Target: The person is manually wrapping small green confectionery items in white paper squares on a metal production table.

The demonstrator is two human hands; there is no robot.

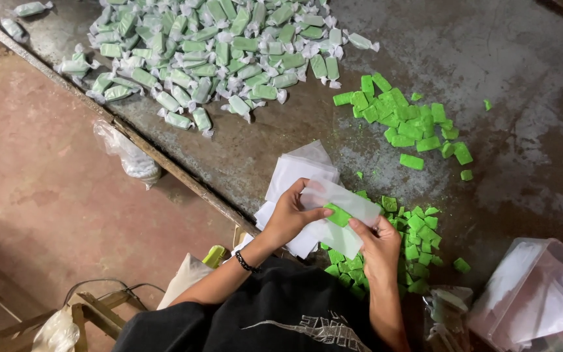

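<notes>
My grey metal desk [477, 58] fills most of the view, its left edge running diagonally from the top left down toward my body, with bare reddish floor [40, 182] beyond it. At the top lies a wide heap of wrapped green sweets [210, 45] with twisted white ends; right of centre is a smaller scatter of bare green blocks [405, 124], and another pile of green blocks [415, 244] sits just by my right hand, with open desk between the piles. A stack of white wrappers [294, 169] lies under my hands. My left hand [291, 215] and right hand [376, 244] both pinch one translucent wrapper [343, 199], held above the stack, with a single green block [337, 214] lying on it.
</notes>
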